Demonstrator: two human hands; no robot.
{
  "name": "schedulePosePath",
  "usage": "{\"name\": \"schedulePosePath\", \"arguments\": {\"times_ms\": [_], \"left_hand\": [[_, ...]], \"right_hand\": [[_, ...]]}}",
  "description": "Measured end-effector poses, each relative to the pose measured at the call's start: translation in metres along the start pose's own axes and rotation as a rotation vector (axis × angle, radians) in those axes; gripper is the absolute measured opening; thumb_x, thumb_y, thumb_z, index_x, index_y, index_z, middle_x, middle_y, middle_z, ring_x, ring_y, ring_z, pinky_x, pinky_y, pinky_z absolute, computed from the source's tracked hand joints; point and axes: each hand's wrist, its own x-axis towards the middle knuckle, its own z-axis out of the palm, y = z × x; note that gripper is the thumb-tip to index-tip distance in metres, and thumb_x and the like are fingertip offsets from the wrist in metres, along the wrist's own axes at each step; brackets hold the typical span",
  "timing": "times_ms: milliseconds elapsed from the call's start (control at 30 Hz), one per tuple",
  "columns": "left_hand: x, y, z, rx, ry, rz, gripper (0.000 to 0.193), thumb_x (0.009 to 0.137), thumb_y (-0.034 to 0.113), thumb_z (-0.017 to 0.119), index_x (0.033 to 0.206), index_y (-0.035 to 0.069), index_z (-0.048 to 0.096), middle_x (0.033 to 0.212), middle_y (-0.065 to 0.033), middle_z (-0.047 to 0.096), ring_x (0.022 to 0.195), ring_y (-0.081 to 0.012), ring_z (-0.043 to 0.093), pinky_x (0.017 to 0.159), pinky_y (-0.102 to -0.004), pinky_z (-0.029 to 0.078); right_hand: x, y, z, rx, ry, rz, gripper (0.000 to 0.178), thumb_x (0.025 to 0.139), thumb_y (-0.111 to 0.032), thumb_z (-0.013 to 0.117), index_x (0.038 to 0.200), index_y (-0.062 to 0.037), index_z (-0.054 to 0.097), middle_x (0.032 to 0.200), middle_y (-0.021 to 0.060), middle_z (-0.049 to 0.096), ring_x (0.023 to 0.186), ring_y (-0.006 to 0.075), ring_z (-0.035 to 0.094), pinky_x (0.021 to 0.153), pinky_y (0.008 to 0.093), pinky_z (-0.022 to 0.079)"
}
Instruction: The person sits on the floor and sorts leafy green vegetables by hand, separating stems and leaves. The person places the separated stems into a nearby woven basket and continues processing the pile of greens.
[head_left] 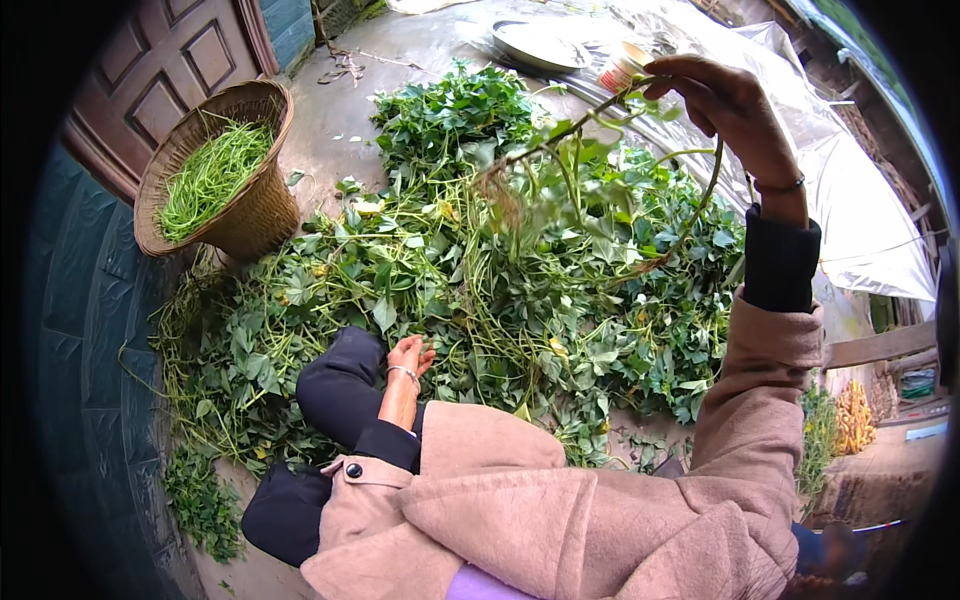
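Observation:
My right hand [715,92] is raised high at the upper right. Its fingers are closed on a long leafy vine [575,135], whose brownish stem reaches left and whose other end hangs in a curve below the hand; some leaves are blurred. Low beside my dark-trousered knee, my left hand [408,357] has its fingers curled in, and whatever may be in them is too small to make out. Under and around both hands spreads a large heap of green leafy vines [470,270] on the ground.
A woven basket [245,205] of cut green stems [215,180] stands at the left, by a brown panelled door [165,70]. Clear plastic sheeting [860,200] lies at the right. A round metal pan [540,47] and a small tub [622,66] sit at the back.

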Motion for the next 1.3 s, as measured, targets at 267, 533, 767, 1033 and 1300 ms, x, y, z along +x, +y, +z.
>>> {"name": "schedulePosePath", "arguments": {"times_ms": [267, 533, 767, 1033, 1300], "left_hand": [[-0.072, 0.058, 0.07, 0.18, -0.346, 0.476, 0.058, 0.082, 0.012, 0.073, 0.133, 0.003, 0.047, 0.114, -0.0102, 0.062, 0.088, -0.016, 0.064, 0.078, -0.0259, 0.052], [-0.074, 0.086, 0.085, 0.362, -0.323, 0.846, 0.023, 0.086, 0.011, 0.068, 0.106, 0.001, 0.067, 0.084, -0.002, 0.068, 0.075, -0.0081, 0.058, 0.069, -0.0252, 0.048], [-0.096, 0.156, 0.12, 0.136, -0.289, 0.984, 0.019, 0.087, 0.021, 0.071, 0.096, 0.004, 0.068, 0.078, 0.0013, 0.065, 0.069, -0.0051, 0.056, 0.062, -0.02, 0.043], [-0.214, 0.197, 0.221, -0.497, -0.713, 0.623, 0.013, 0.091, 0.022, 0.065, 0.097, 0.01, 0.062, 0.1, -0.0056, 0.068, 0.095, -0.0177, 0.065, 0.076, -0.0348, 0.057], [-0.164, 0.148, 0.198, -0.326, -0.559, 0.288, 0.013, 0.093, 0.018, 0.06, 0.099, 0.006, 0.06, 0.103, -0.0096, 0.065, 0.095, -0.0206, 0.065, 0.077, -0.034, 0.061]], "right_hand": [[-0.01, -0.046, 0.029, 0.016, -0.035, -0.085, 0.026, 0.097, -0.008, 0.051, 0.119, -0.006, 0.064, 0.092, 0.0004, 0.071, 0.051, -0.0008, 0.038, 0.045, 0.0157, 0.03], [-0.01, -0.062, 0.023, -0.42, -0.029, -0.406, 0.026, 0.091, -0.012, 0.061, 0.117, -0.0059, 0.063, 0.093, 0.0101, 0.07, 0.075, 0.0198, 0.066, 0.07, 0.0309, 0.052], [-0.052, -0.01, -0.045, -0.637, 0.15, -0.146, 0.025, 0.085, -0.016, 0.07, 0.107, -0.0029, 0.067, 0.083, 0.0084, 0.068, 0.075, 0.0138, 0.066, 0.069, 0.0267, 0.052], [-0.061, -0.066, 0.013, -0.657, 0.619, -0.156, 0.032, 0.082, -0.013, 0.07, 0.113, -0.01, 0.062, 0.096, 0.0059, 0.068, 0.077, 0.0138, 0.06, 0.068, 0.0263, 0.047], [-0.14, 0.047, 0.246, -0.04, 0.368, 0.337, 0.089, 0.072, -0.009, 0.078, 0.146, -0.0128, 0.029, 0.12, 0.0223, 0.055, 0.096, 0.0342, 0.064, 0.08, 0.0398, 0.055]]}}
